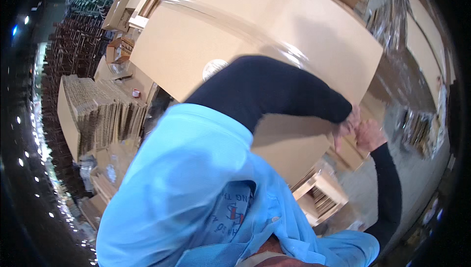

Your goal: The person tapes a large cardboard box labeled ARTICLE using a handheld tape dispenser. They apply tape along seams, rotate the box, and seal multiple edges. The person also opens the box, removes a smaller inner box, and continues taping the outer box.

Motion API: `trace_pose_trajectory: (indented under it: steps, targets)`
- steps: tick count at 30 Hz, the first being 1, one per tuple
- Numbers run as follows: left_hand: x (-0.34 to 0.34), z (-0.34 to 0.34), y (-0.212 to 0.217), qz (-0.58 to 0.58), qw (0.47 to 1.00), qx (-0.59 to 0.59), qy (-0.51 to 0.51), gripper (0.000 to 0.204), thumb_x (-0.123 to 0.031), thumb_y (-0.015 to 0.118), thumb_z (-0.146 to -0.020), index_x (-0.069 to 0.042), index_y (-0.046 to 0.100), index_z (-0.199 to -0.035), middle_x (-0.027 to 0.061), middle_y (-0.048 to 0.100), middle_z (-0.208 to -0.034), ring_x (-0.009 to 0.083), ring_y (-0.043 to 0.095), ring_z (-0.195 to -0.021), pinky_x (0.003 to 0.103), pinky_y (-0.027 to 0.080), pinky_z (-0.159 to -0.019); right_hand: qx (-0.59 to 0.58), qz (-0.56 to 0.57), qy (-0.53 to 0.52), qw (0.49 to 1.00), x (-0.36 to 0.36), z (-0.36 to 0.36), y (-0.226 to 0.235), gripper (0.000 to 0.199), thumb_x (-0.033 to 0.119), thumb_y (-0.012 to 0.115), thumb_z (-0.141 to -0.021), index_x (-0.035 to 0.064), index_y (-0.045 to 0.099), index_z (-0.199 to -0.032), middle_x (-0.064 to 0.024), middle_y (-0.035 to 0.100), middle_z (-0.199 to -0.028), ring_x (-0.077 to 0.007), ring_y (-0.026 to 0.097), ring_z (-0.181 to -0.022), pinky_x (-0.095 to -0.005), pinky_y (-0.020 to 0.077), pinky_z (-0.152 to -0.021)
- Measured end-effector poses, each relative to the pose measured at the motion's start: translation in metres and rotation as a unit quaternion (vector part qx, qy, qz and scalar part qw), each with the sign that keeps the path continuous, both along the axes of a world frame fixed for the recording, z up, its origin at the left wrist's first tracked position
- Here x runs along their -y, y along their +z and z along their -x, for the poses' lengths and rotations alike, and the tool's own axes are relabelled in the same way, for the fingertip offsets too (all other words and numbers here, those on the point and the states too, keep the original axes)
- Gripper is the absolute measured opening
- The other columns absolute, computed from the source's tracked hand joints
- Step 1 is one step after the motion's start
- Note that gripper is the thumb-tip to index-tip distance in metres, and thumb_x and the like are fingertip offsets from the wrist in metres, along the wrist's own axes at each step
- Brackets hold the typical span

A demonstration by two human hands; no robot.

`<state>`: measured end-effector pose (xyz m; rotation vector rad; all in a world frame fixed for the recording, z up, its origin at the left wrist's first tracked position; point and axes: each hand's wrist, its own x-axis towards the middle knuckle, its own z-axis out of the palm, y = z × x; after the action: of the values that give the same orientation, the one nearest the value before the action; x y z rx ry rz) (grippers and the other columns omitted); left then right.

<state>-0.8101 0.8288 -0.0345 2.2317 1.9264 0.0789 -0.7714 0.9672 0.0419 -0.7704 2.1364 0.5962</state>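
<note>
A large flat cardboard box [216,36] lies in front of me, with clear packing tape [235,26] running across its top. A round pale label [214,68] shows beside my black sleeve. My left arm reaches across the box to its right edge. There my left hand [347,125] is closed, its fingers bent down at the cardboard. Right against it, my right hand [370,135] is closed too, the fingers curled in. Whatever lies between the fingers is too small or hidden to make out.
Stacked cardboard sheets [105,112] stand at the left, near a small open carton [120,50]. Film-wrapped flat boxes [417,46] stand at the right. A light frame-like block [321,198] sits below the box's near corner. Grey floor [417,178] shows at the right.
</note>
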Motion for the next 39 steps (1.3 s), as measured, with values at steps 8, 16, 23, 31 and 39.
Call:
trace_pose_trajectory:
  steps: [8,16,23,31,39]
  targets:
    - [0.168,0.064,-0.007,-0.405,0.897,-0.019,0.174,0.070,-0.079,0.041,-0.088,-0.022,0.070,-0.118,0.0173,0.047,-0.151,0.0374,0.040,-0.141,0.062,0.020,-0.118,-0.205,0.429,-0.632,0.611,-0.103,-0.086,-0.084,0.030,0.013,0.065,-0.091,-0.0020,0.072,-0.116,-0.0089,0.075,-0.101,-0.0194,0.070,-0.087,-0.0320,0.0543,-0.079]
    - [0.642,0.175,-0.030,-0.244,0.513,0.483,0.667,0.083,-0.069,0.040,-0.099,-0.007,0.037,-0.154,0.0136,0.035,-0.159,0.0266,0.030,-0.148,0.045,0.026,-0.121,-0.303,0.545,-0.782,0.025,0.006,-0.241,-0.035,0.050,0.027,0.058,-0.098,-0.0007,0.056,-0.140,-0.0127,0.064,-0.133,-0.0265,0.062,-0.119,-0.0389,0.0508,-0.097]
    - [0.619,0.164,-0.084,-0.360,0.316,0.773,0.417,0.083,-0.070,0.035,-0.101,-0.007,0.037,-0.156,0.0086,0.042,-0.156,0.0185,0.042,-0.140,0.034,0.033,-0.117,-0.385,0.618,-0.679,0.095,0.066,-0.196,0.062,0.052,0.034,0.058,-0.099,0.0035,0.053,-0.141,-0.0131,0.058,-0.142,-0.0274,0.059,-0.125,-0.0431,0.0473,-0.104]
    - [0.598,0.187,-0.222,-0.373,0.379,0.711,0.461,0.066,-0.047,0.031,-0.110,0.003,0.040,-0.151,0.0139,0.045,-0.154,0.0221,0.042,-0.140,0.035,0.029,-0.118,-0.316,0.741,-0.547,0.230,0.172,-0.007,0.137,0.057,0.029,0.060,-0.099,-0.0010,0.047,-0.146,-0.0178,0.052,-0.148,-0.0293,0.055,-0.131,-0.0451,0.0454,-0.110]
    - [0.658,0.041,-0.282,-0.279,0.308,0.640,0.646,0.062,-0.048,0.043,-0.106,0.001,0.051,-0.144,0.0132,0.058,-0.141,0.0217,0.052,-0.129,0.035,0.039,-0.110,0.048,0.838,-0.514,0.176,0.268,0.031,0.104,0.050,0.028,0.055,-0.101,0.0001,0.052,-0.142,-0.0179,0.059,-0.140,-0.0295,0.060,-0.125,-0.0477,0.0468,-0.109]
